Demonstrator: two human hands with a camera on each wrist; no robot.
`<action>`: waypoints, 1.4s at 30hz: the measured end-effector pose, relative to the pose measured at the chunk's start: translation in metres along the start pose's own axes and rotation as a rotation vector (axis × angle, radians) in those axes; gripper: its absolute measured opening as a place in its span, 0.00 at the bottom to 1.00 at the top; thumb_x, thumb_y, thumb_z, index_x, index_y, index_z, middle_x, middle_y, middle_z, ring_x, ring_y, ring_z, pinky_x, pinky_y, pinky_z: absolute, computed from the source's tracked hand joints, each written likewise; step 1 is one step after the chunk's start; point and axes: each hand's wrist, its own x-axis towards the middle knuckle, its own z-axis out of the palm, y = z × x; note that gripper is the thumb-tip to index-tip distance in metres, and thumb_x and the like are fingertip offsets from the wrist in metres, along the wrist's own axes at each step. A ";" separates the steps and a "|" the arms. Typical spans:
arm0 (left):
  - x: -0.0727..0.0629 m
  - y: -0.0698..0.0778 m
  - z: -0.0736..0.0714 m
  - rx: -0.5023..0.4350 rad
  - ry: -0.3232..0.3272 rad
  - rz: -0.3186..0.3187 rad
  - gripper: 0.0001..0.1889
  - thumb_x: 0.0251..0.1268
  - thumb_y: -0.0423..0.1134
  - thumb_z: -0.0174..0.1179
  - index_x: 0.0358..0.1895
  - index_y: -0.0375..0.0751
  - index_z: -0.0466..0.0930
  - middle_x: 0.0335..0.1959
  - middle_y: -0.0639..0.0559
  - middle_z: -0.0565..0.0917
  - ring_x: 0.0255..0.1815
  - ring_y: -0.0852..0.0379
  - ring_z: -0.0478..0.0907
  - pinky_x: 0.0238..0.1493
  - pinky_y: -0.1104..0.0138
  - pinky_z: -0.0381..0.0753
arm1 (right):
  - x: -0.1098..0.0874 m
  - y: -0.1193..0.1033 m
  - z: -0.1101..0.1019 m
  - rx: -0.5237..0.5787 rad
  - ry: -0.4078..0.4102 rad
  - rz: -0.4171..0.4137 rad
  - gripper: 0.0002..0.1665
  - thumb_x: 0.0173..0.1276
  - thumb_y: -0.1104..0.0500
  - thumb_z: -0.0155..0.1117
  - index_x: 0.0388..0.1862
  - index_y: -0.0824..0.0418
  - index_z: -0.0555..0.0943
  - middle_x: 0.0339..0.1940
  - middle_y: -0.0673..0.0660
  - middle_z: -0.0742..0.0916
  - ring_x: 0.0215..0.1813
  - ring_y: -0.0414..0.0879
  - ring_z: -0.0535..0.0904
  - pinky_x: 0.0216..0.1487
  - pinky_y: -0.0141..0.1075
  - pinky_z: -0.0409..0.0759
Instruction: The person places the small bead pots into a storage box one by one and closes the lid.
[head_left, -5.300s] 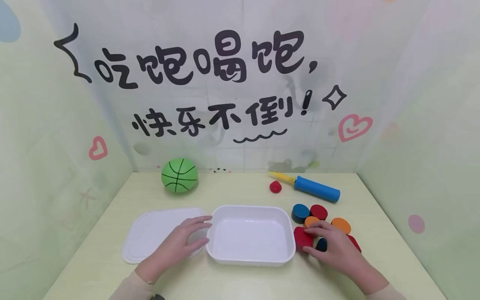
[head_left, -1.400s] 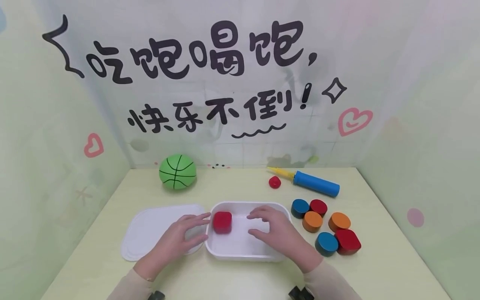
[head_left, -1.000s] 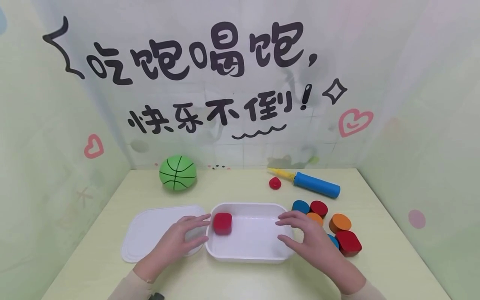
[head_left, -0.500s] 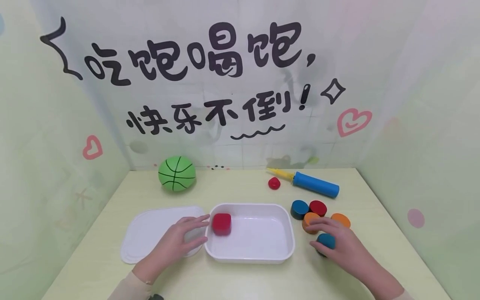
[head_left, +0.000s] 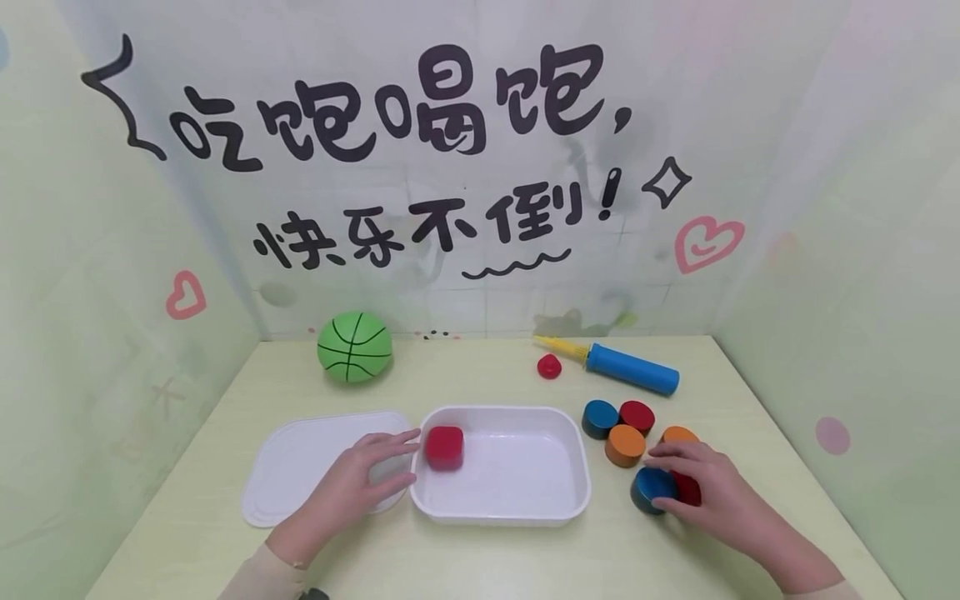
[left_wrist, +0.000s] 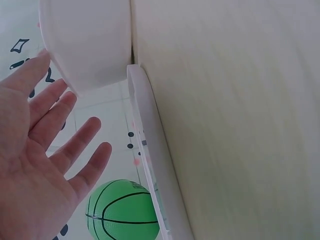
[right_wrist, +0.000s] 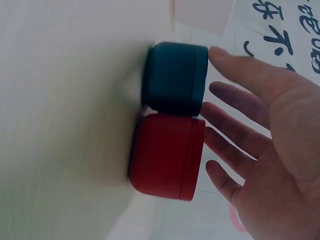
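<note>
Fingertips of my left hand (head_left: 367, 475) rest at the left rim of a white plastic box (head_left: 498, 523), fingers spread and nearly straight. Inside the box, by its left wall, sits a red square tin (head_left: 445, 448). To the right of the box, my right hand (head_left: 716, 487) is over a round blue tin (head_left: 651, 492) and a second red square tin (right_wrist: 167, 157), which stand side by side. Its thumb tip is right at the blue tin's lid edge, the other fingers loosely bent near the lids. The hand partly covers the red tin in the head view.
A flat white lid (head_left: 300, 462) lies left of the box. Behind the right hand stand round tins: blue (head_left: 601, 419), red (head_left: 637, 417) and orange (head_left: 625, 446). Farther back are a green ball (head_left: 355, 347), a small red piece (head_left: 549, 367) and a blue hand pump (head_left: 633, 368).
A red square tin has gone from the right-hand group into the box. My right hand has left the box and moved right, over the blue and red tins. The left hand has stayed put.
</note>
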 end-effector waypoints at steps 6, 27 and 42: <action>-0.001 -0.002 0.000 0.000 0.002 0.000 0.23 0.64 0.47 0.73 0.62 0.53 0.85 0.69 0.61 0.80 0.67 0.47 0.78 0.66 0.44 0.79 | -0.001 0.005 0.000 -0.014 -0.037 -0.010 0.29 0.47 0.48 0.88 0.51 0.47 0.89 0.56 0.47 0.87 0.59 0.52 0.79 0.53 0.56 0.78; -0.001 -0.001 0.001 0.025 -0.007 -0.013 0.24 0.65 0.50 0.71 0.63 0.54 0.84 0.70 0.64 0.79 0.68 0.47 0.77 0.66 0.44 0.80 | -0.007 0.008 0.005 0.038 0.064 -0.047 0.31 0.43 0.51 0.90 0.49 0.43 0.88 0.52 0.48 0.87 0.54 0.54 0.78 0.57 0.59 0.65; 0.001 0.003 -0.003 0.069 -0.054 -0.053 0.24 0.68 0.55 0.68 0.65 0.57 0.83 0.71 0.65 0.78 0.69 0.51 0.76 0.65 0.46 0.81 | 0.007 -0.026 -0.005 0.075 0.097 -0.090 0.30 0.49 0.53 0.88 0.53 0.44 0.89 0.51 0.43 0.86 0.50 0.38 0.80 0.42 0.34 0.89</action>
